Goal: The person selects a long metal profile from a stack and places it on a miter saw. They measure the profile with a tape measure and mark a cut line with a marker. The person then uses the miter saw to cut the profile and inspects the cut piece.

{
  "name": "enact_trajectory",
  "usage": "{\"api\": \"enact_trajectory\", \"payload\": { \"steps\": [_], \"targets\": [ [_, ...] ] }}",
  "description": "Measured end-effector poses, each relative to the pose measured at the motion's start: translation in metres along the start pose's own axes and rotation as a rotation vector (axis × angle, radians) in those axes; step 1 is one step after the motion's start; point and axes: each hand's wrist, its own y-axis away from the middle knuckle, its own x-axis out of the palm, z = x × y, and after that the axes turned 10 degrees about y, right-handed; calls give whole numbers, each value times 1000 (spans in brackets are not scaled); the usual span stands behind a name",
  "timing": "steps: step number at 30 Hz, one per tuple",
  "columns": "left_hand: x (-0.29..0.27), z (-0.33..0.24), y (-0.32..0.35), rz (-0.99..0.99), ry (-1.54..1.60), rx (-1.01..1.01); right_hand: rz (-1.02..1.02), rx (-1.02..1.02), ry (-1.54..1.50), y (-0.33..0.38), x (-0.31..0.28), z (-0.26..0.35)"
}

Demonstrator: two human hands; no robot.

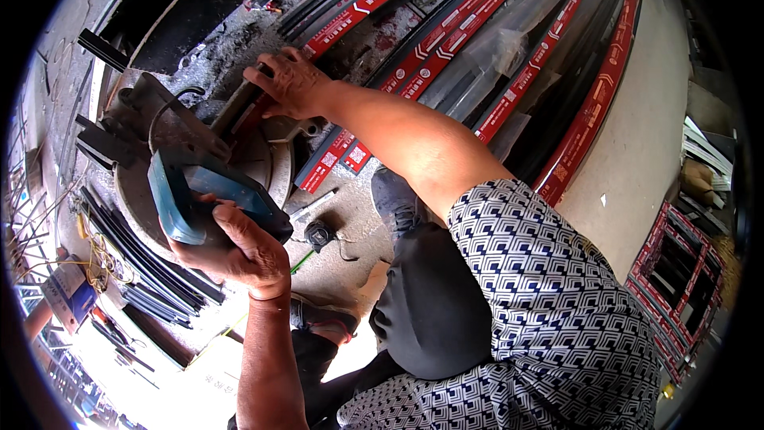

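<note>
My left hand (239, 253) is shut on the blue handle (185, 195) of a grey chop saw (151, 131) that stands on the floor at the left. My right hand (288, 80) lies flat on a dark profile strip with red and white tape (350, 4), pressing it down at the saw's table next to the round blade guard (267, 161). My right arm in a patterned sleeve (549, 287) reaches in from the lower right. The blade itself is hidden behind the guard and the saw's body.
Several long profiles with red and white tape (477, 24) run diagonally across the floor to the upper right. Short dark offcuts (151, 267) lie left of the saw. A black tape measure (320, 235) sits by my shoe (394, 195). Red-taped frames (676, 279) stand at the right. Metal shavings (211, 52) lie behind the saw.
</note>
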Motion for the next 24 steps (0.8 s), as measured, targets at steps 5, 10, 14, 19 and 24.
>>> {"api": "enact_trajectory", "payload": {
  "steps": [5,10,14,19,24],
  "targets": [
    [-1,3,1,10,24,19,-9,-5,8,-2,0,1],
    [-1,6,3,31,38,19,-62,-12,-2,1,8,-3],
    [-1,8,6,4,51,21,-77,-23,-8,0,8,-2],
    [-2,9,5,21,-15,56,-88,-18,8,0,9,-2],
    [-4,14,8,41,-38,88,-62,-14,-2,-2,7,-1]
  ]
}}
